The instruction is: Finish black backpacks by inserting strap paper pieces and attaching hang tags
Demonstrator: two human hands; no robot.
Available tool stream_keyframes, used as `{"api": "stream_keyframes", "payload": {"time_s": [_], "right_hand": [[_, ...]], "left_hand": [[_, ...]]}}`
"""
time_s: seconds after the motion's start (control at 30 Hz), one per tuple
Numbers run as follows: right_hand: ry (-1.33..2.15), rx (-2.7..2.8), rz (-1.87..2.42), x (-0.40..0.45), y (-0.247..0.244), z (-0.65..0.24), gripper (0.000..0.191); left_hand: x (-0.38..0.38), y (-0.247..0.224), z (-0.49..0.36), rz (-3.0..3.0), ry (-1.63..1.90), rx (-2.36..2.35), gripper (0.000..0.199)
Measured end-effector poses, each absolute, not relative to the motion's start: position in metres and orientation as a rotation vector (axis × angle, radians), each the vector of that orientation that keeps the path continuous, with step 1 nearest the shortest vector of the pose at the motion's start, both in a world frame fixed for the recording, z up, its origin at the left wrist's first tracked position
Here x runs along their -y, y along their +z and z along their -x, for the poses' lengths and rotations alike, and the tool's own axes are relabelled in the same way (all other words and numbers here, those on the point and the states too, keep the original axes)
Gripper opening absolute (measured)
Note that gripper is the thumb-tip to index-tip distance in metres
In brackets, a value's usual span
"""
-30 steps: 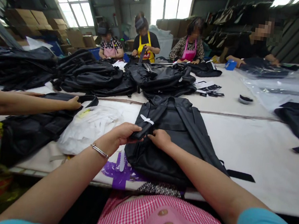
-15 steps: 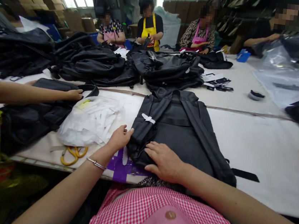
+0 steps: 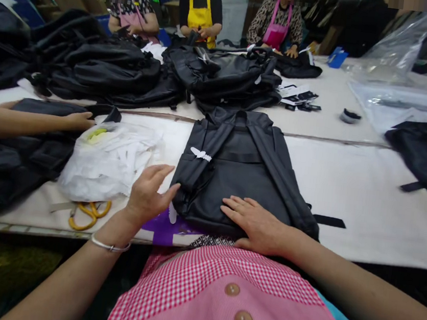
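I've got the black backpack (image 3: 252, 177) strap side up on the near part of the counter (image 3: 342, 182), centre, top end pointing far. Right hand (image 3: 256, 224) lies palm down on its near part, fingers straight, gripping nothing; palm hidden from me. Left hand (image 3: 150, 194) open, thumb apart from the fingers, empty, right by the bag's left edge. Can't tell from my feed if the thumb tip touches. White strip (image 3: 201, 154) on the left strap; how it's fastened, too small to read. Bag's underside hidden.

Left of it: clear plastic bag (image 3: 115, 161) of white pieces, contents blurred together. Yellow loop handles (image 3: 89, 215) stick out at its near side, rest of the tool out of sight. Purple tape (image 3: 162, 231) near edge, partly under the backpack.

Far left, a co-worker's hand (image 3: 77, 120) on a dark bag (image 3: 7, 172); arm and bag both cut off at my left edge, that person's other hand mostly behind the forearm. Far side: heap of black bags (image 3: 226, 77), can't separate one from the next. Person in the yellow apron (image 3: 199, 14) behind it, head cropped, held item unclear.
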State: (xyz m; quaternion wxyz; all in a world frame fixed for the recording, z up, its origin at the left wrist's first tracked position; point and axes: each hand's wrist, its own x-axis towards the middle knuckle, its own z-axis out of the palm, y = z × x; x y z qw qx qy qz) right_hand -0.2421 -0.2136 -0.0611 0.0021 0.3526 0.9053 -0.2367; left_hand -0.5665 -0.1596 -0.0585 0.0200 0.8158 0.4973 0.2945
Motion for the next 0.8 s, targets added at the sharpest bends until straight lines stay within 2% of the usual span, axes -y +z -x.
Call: {"api": "stream_keyframes", "payload": {"time_s": [0.13,0.2,0.27,0.33,0.43,0.53,0.67,0.8], "right_hand": [[-0.550,-2.779,-1.307,0.231,-0.063,0.216,0.083],[-0.487,-2.795,-1.346,0.237,-0.065,0.214,0.073],[-0.441,-2.844,-1.374,0.241,-0.066,0.214,0.064],[-0.394,-2.903,-1.418,0.245,-0.068,0.214,0.060],[-0.339,-2.958,-1.456,0.250,-0.075,0.211,0.055],[-0.327,-2.971,-1.455,0.252,-0.082,0.211,0.054],[-0.359,-2.982,-1.482,0.252,-0.083,0.214,0.058],[-0.389,-2.945,-1.522,0.258,-0.073,0.213,0.060]], "left_hand": [[0.180,-0.038,0.536,-2.817,0.376,-0.777,0.046],[0.181,-0.035,0.525,-2.825,0.250,-0.671,0.048],[0.176,-0.033,0.524,-2.793,0.298,-0.677,0.046],[0.171,-0.033,0.536,-2.724,0.474,-0.862,0.038],[0.172,-0.040,0.567,-2.538,0.668,-1.521,0.024],[0.182,-0.058,0.586,-2.275,0.409,-2.076,0.032],[0.192,-0.076,0.580,-2.051,0.059,-2.205,0.046],[0.192,-0.076,0.574,-2.046,0.058,-2.078,0.053]]}}
